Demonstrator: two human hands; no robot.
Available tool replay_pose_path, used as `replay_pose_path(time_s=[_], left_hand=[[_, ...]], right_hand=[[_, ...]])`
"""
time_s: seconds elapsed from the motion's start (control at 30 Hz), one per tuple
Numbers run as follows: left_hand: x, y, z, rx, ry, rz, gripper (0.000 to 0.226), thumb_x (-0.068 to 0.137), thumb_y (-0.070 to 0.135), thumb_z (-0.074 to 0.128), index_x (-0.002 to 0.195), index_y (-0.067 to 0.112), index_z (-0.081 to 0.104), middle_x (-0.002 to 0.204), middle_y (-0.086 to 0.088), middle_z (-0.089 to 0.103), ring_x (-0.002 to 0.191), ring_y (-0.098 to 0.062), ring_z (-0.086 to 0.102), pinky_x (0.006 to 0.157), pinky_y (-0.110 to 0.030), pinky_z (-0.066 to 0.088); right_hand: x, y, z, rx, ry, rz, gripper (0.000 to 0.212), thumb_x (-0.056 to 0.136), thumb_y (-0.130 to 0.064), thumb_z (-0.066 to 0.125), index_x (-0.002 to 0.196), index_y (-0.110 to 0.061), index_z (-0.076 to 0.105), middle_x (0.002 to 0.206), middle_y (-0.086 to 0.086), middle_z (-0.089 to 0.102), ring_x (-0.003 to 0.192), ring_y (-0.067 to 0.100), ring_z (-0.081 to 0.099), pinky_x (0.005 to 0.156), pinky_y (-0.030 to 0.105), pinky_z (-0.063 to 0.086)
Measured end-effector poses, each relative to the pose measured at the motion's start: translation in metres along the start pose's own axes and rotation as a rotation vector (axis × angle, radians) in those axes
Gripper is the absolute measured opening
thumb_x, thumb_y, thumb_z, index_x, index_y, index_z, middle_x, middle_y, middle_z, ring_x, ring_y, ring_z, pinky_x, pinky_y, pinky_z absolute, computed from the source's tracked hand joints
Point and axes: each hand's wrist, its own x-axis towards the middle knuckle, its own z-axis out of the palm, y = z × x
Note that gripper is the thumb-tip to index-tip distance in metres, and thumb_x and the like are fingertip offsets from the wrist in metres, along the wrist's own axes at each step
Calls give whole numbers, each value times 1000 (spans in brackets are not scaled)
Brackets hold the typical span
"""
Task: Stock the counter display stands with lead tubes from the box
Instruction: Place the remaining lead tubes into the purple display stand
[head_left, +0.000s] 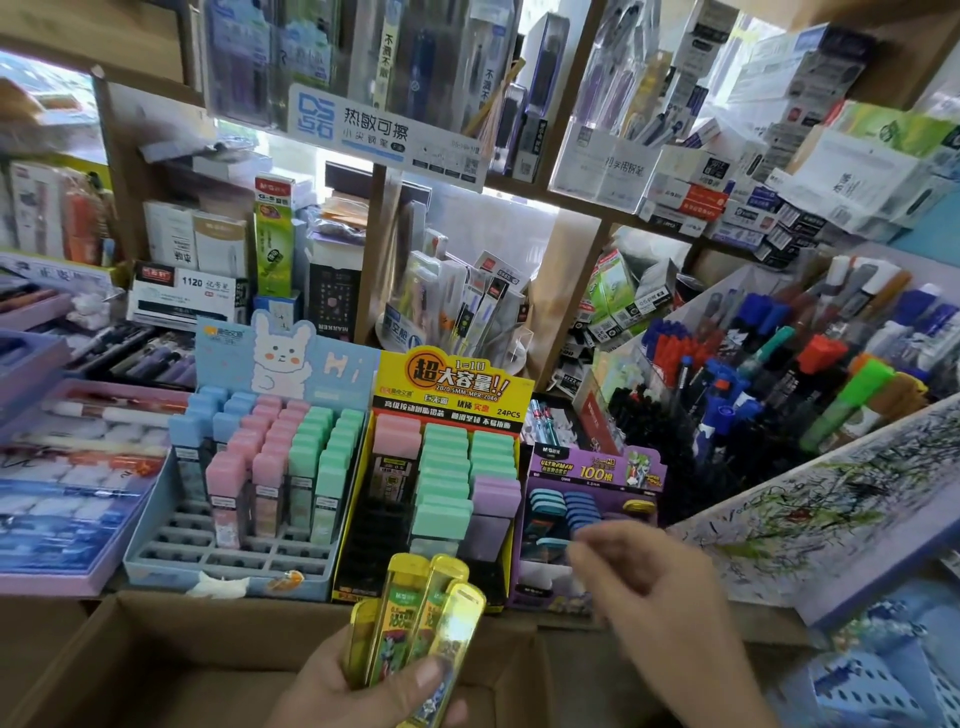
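My left hand (363, 686) grips a bunch of several yellow lead tubes (421, 618) above the open cardboard box (156, 654). My right hand (644, 582) hovers blurred in front of the purple display stand (592, 473), its fingers loosely curled and holding nothing. That stand holds blue tubes and one yellow tube (640, 506) at its right end. To the left of it stand the yellow display stand (441, 384) with green, pink and purple tubes, and the blue rabbit display stand (234, 551) with pastel tubes.
A slanted tray of markers and pens (779, 374) rises at the right, with a scribbled test sheet (831, 499) below it. Boxed pen sets (67, 488) lie at the left. Shelves of stationery fill the back. A blue perforated basket (878, 680) sits bottom right.
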Motion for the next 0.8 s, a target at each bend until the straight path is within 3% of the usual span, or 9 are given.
replay_pose_path(time_s=[0.07, 0.17, 0.27, 0.33, 0.43, 0.57, 0.7, 0.8], left_hand=[[1, 1, 1, -19, -34, 14, 62, 41, 11, 100, 100, 11, 83, 112, -22, 76, 93, -44, 75, 66, -44, 64], [3, 2, -1, -45, -111, 10, 85, 28, 16, 108, 109, 11, 80, 115, -27, 73, 92, -46, 74, 68, -44, 63], [6, 1, -6, -49, -168, 19, 86, 43, 12, 105, 123, 5, 73, 126, -32, 66, 100, -49, 69, 77, -48, 58], [8, -1, -7, -52, -188, 25, 73, 59, 12, 100, 125, 5, 72, 130, -32, 65, 112, -52, 65, 84, -49, 57], [7, -1, -5, 14, -68, 66, 32, 79, 21, 82, 110, 15, 80, 118, -26, 73, 103, -41, 74, 74, -37, 62], [4, 6, 2, 181, 81, 69, 22, 72, 39, 75, 93, 35, 83, 102, -7, 81, 89, -18, 78, 76, -29, 54], [-1, 8, 6, 122, 117, 16, 22, 71, 21, 76, 88, 9, 83, 96, -30, 76, 84, -44, 77, 58, -36, 62], [-4, 11, 8, 105, 144, -1, 24, 69, 18, 76, 87, 2, 82, 95, -31, 75, 83, -46, 76, 58, -40, 62]], right_hand=[[-9, -10, 18, 116, -184, 147, 7, 90, -24, 77, 97, -23, 76, 80, 0, 78, 54, 13, 67, 48, 20, 48], [-17, -15, 37, 268, -320, 305, 17, 89, -23, 79, 105, -19, 75, 89, 6, 79, 54, 16, 66, 44, 20, 46], [-20, -16, 46, 373, -393, 361, 20, 86, -16, 82, 104, -15, 76, 90, 12, 79, 53, 18, 65, 45, 22, 46], [-21, -15, 48, 389, -401, 368, 19, 86, -12, 82, 104, -11, 74, 89, 14, 79, 54, 17, 65, 45, 22, 47], [-20, -13, 45, 449, -388, 371, 21, 85, -12, 82, 101, -3, 71, 88, 22, 76, 53, 21, 65, 44, 24, 47], [-18, -7, 23, 520, -322, 309, 29, 77, -17, 81, 97, 2, 70, 85, 26, 73, 56, 27, 65, 42, 27, 49], [-11, -3, -12, 489, -150, 160, 9, 76, -13, 77, 85, -12, 77, 79, 25, 71, 55, 28, 63, 40, 29, 50], [-5, 4, -39, 305, 3, 30, 14, 80, -10, 75, 88, -21, 78, 73, 17, 72, 55, 27, 66, 44, 28, 54]])
